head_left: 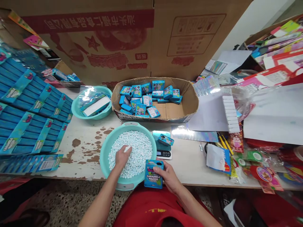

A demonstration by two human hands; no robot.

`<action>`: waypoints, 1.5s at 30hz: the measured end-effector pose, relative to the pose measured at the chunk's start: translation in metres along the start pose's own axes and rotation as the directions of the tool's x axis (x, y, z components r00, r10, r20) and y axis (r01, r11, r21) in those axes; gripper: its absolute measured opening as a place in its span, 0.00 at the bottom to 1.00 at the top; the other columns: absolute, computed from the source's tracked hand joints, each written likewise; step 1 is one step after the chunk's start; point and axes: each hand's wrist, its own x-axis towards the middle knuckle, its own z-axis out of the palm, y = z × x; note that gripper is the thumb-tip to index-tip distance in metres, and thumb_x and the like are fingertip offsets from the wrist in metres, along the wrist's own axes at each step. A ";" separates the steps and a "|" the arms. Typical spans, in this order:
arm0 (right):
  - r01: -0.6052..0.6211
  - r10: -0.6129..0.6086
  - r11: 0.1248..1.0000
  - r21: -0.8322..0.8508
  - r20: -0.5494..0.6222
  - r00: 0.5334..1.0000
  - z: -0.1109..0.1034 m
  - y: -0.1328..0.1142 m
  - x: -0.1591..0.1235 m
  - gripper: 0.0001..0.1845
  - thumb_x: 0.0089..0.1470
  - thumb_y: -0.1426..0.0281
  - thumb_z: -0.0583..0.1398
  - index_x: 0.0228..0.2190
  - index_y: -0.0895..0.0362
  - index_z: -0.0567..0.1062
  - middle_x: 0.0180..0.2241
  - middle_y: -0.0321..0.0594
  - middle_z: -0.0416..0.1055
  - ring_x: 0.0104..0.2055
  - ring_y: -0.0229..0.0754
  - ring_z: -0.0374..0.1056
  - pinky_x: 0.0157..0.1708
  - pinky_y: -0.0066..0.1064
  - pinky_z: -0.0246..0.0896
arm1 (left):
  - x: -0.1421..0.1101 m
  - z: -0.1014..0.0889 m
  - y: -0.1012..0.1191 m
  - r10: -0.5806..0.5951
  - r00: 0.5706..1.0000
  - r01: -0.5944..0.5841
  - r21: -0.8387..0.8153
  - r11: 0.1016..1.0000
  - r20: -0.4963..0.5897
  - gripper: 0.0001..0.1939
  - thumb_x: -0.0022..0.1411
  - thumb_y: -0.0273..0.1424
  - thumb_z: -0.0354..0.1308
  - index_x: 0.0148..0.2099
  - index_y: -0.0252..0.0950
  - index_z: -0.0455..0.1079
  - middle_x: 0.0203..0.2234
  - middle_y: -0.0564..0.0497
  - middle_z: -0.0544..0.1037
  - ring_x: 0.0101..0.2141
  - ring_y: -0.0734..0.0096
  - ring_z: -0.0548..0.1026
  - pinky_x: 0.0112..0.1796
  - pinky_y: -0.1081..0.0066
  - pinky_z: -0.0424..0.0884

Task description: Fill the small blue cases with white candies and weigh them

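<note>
My left hand (122,156) is in a turquoise basin, its fingers curled around a few white candies. Loose small white candies (139,145) fill much of the turquoise basin (105,168). At the basin's lower right rim, my right hand (169,176) grips a blue candy box (152,179) labelled "Caramelo Macizo", thumb across its front. A dark round spot shows at the box's top corner. Right of the basin stands a white kitchen scale (168,155) with a lit display. Another small blue box (165,139) lies on it.
Behind the basin, a cut-down cardboard box (176,110) holds several blue candy boxes. A smaller turquoise bowl (94,116) contains packaging. Stacked blue display cartons (28,110) line the left. Papers (205,110), tape and wrappers clutter the right; a large carton (151,41) rises behind.
</note>
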 end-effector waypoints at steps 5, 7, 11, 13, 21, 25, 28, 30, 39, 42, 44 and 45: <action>0.044 -0.059 0.995 -0.090 -0.167 0.984 -0.025 -0.008 -0.016 0.32 0.35 0.64 0.71 0.44 0.56 0.70 0.40 0.42 0.74 0.41 0.49 0.71 0.44 0.45 0.66 | -0.002 -0.010 0.010 -0.016 0.999 -0.010 -0.508 0.861 -0.047 0.09 0.47 0.38 0.60 0.27 0.38 0.69 0.24 0.54 0.71 0.27 0.71 0.67 0.30 0.74 0.62; 0.037 -0.060 0.994 -0.101 -0.235 0.970 -0.039 -0.013 -0.024 0.27 0.38 0.62 0.69 0.41 0.57 0.71 0.36 0.41 0.74 0.37 0.47 0.71 0.40 0.43 0.68 | -0.001 -0.014 0.017 -0.086 0.996 0.047 -0.651 0.757 -0.028 0.12 0.45 0.38 0.63 0.28 0.36 0.69 0.24 0.54 0.70 0.25 0.74 0.67 0.28 0.75 0.63; 0.053 -0.082 0.995 -0.090 -0.354 0.932 -0.063 -0.020 -0.032 0.21 0.36 0.62 0.70 0.32 0.57 0.71 0.29 0.36 0.72 0.31 0.43 0.69 0.34 0.37 0.69 | 0.007 -0.021 0.027 -0.218 0.969 0.203 -0.870 0.449 0.114 0.21 0.42 0.39 0.68 0.37 0.35 0.69 0.22 0.54 0.70 0.18 0.78 0.65 0.18 0.79 0.57; 0.067 -0.095 0.994 -0.084 -0.395 0.914 -0.070 -0.020 -0.032 0.21 0.35 0.62 0.71 0.29 0.57 0.70 0.26 0.34 0.71 0.30 0.41 0.68 0.33 0.34 0.69 | 0.011 -0.023 0.029 -0.260 0.931 0.326 -0.904 0.275 0.256 0.18 0.46 0.41 0.66 0.32 0.33 0.67 0.18 0.54 0.68 0.14 0.80 0.62 0.14 0.81 0.53; 0.107 -0.110 0.994 -0.030 -0.427 0.897 -0.071 -0.010 -0.029 0.23 0.33 0.61 0.71 0.29 0.58 0.70 0.27 0.34 0.71 0.30 0.40 0.67 0.32 0.31 0.68 | 0.016 0.002 0.085 -0.181 0.774 0.601 -0.794 -0.088 0.606 0.17 0.59 0.37 0.58 0.23 0.33 0.60 0.13 0.56 0.63 0.10 0.85 0.55 0.11 0.84 0.48; 0.123 -0.119 0.992 -0.019 -0.458 0.881 -0.080 -0.011 -0.032 0.23 0.33 0.62 0.71 0.30 0.58 0.71 0.27 0.35 0.72 0.30 0.40 0.68 0.31 0.30 0.68 | 0.012 0.036 0.148 -0.123 0.892 0.444 -0.894 0.066 0.434 0.22 0.49 0.44 0.64 0.22 0.33 0.60 0.11 0.58 0.60 0.10 0.84 0.55 0.11 0.81 0.45; 0.139 -0.123 0.990 -0.002 -0.479 0.869 -0.093 -0.011 -0.035 0.23 0.34 0.62 0.71 0.32 0.58 0.71 0.29 0.36 0.73 0.32 0.42 0.69 0.34 0.33 0.68 | 0.013 0.061 0.181 -0.105 0.966 0.251 -0.955 0.156 0.237 0.26 0.45 0.47 0.65 0.19 0.33 0.57 0.13 0.57 0.62 0.12 0.84 0.58 0.13 0.80 0.47; 0.147 -0.125 0.989 0.004 -0.499 0.857 -0.102 -0.011 -0.037 0.24 0.34 0.62 0.70 0.34 0.58 0.70 0.30 0.36 0.73 0.32 0.43 0.69 0.36 0.35 0.69 | 0.015 0.075 0.192 -0.105 0.983 0.168 -0.963 0.212 0.148 0.25 0.46 0.47 0.64 0.19 0.33 0.58 0.14 0.56 0.63 0.14 0.82 0.61 0.15 0.79 0.51; 0.157 -0.120 0.988 0.011 -0.593 0.796 -0.126 -0.018 -0.038 0.25 0.32 0.62 0.71 0.32 0.57 0.70 0.29 0.36 0.73 0.31 0.41 0.69 0.34 0.33 0.68 | 0.015 0.092 0.199 -0.102 0.994 0.065 -0.934 0.351 0.031 0.23 0.53 0.47 0.58 0.18 0.35 0.59 0.13 0.54 0.67 0.20 0.72 0.71 0.25 0.73 0.65; 0.146 -0.115 0.989 0.008 -0.578 0.808 -0.128 -0.019 -0.034 0.24 0.33 0.62 0.71 0.32 0.57 0.70 0.29 0.35 0.73 0.30 0.41 0.69 0.34 0.33 0.68 | 0.015 0.091 0.201 -0.118 0.992 0.086 -0.938 0.337 0.048 0.24 0.52 0.47 0.58 0.18 0.34 0.59 0.12 0.54 0.66 0.21 0.71 0.72 0.24 0.74 0.65; 0.139 -0.114 0.990 0.001 -0.566 0.816 -0.128 -0.019 -0.032 0.24 0.34 0.62 0.71 0.32 0.57 0.70 0.28 0.35 0.72 0.30 0.40 0.69 0.34 0.33 0.68 | 0.017 0.091 0.201 -0.141 0.988 0.106 -0.948 0.302 0.065 0.24 0.51 0.48 0.60 0.18 0.34 0.59 0.12 0.54 0.65 0.20 0.72 0.72 0.23 0.75 0.63; 0.136 -0.114 0.991 -0.004 -0.560 0.820 -0.127 -0.020 -0.030 0.23 0.35 0.62 0.70 0.33 0.57 0.70 0.28 0.35 0.72 0.30 0.40 0.68 0.34 0.32 0.68 | 0.018 0.091 0.201 -0.160 0.984 0.123 -0.954 0.274 0.081 0.24 0.50 0.48 0.61 0.18 0.34 0.59 0.13 0.54 0.65 0.19 0.73 0.70 0.22 0.75 0.62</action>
